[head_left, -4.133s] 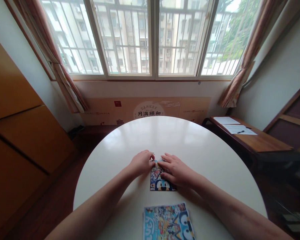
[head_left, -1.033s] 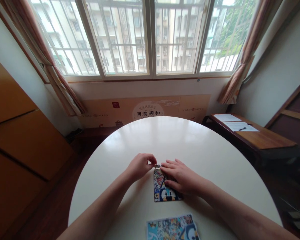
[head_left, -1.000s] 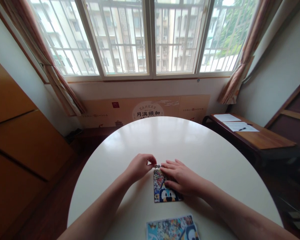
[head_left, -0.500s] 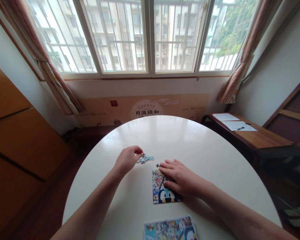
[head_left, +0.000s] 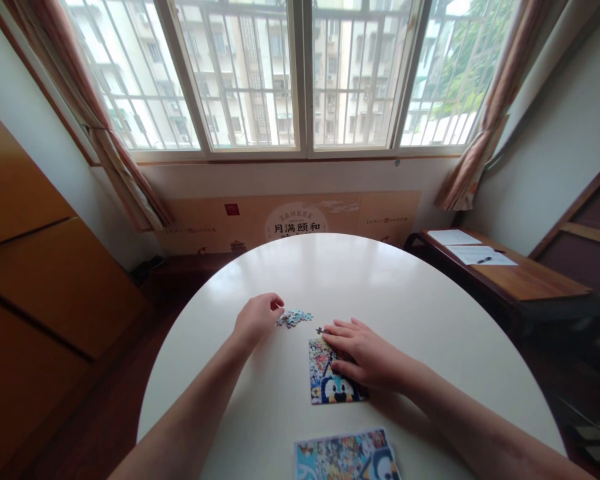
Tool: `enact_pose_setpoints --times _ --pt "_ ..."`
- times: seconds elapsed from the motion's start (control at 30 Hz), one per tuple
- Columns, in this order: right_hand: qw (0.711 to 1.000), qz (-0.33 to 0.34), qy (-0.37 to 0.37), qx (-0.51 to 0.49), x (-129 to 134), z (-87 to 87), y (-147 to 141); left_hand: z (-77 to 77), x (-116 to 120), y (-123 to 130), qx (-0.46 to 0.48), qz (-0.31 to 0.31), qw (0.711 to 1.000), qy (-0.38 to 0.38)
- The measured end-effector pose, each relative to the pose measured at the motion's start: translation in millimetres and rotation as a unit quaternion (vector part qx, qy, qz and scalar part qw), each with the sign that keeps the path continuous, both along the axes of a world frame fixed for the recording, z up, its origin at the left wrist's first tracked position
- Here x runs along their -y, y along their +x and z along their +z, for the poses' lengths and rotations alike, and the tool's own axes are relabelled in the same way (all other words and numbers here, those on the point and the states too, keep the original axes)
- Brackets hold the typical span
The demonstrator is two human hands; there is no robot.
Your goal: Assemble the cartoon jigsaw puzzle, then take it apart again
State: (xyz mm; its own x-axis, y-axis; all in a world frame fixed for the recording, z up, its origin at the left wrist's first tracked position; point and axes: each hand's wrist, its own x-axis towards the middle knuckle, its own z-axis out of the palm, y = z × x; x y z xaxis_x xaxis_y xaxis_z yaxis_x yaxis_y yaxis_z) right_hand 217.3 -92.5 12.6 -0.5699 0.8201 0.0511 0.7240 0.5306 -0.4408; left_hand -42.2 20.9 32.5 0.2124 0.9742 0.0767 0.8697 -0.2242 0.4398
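Since a second before, the left hand (head_left: pixel 257 319) had moved from beside the puzzle (head_left: pixel 330 387) to the loose pieces (head_left: pixel 295 318); its fingers were curled, and whether they gripped one could not be told. The right hand (head_left: pixel 363 352) lay open, palm down, across the puzzle on the white bench (head_left: pixel 420 300), fingertips at a dark piece (head_left: pixel 319 331).

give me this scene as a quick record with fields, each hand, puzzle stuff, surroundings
left hand: at the left edge of the loose-piece pile; whether its grip holds a piece is unclear
right hand: spread over part of the puzzle, fingertips beside a single dark piece
puzzle: flat, dog face showing, partly hidden
picture sheet: nearer the person, cut off by the frame
table: white, rounded
right side: papers on a wooden surface
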Motion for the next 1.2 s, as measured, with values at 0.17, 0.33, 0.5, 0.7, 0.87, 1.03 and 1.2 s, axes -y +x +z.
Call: enact_pose_setpoints --times 0.17,0.33,0.5,0.7,0.87,1.03,1.2 --pt "1.000 -0.005 -0.003 0.006 0.5 0.7 -0.4 5.1 12.3 11.8 -0.004 -0.039 0.998 0.048" --pt "1.000 -0.005 -0.004 0.014 1.2 2.4 -1.0 -3.6 33.8 33.2 0.027 -0.170 0.984 0.056" --pt "1.000 -0.006 -0.002 0.009 1.8 4.8 -2.6 -6.6 44.9 42.0 0.030 -0.214 0.975 0.047" --pt "1.000 -0.004 0.000 0.011 2.0 6.1 -3.3 0.4 48.9 44.1 0.019 -0.238 0.971 0.030" --pt "1.000 -0.005 -0.010 0.012 1.3 4.1 -3.0 -1.7 48.4 43.5 0.006 -0.240 0.970 0.025" --pt "1.000 -0.007 -0.012 0.017 2.3 5.4 -2.9 -4.9 46.9 43.2 -0.002 -0.237 0.971 0.021" --pt "1.000 -0.008 -0.015 0.024 2.8 7.5 -3.8 -3.4 45.8 43.2 0.007 -0.219 0.975 0.034"
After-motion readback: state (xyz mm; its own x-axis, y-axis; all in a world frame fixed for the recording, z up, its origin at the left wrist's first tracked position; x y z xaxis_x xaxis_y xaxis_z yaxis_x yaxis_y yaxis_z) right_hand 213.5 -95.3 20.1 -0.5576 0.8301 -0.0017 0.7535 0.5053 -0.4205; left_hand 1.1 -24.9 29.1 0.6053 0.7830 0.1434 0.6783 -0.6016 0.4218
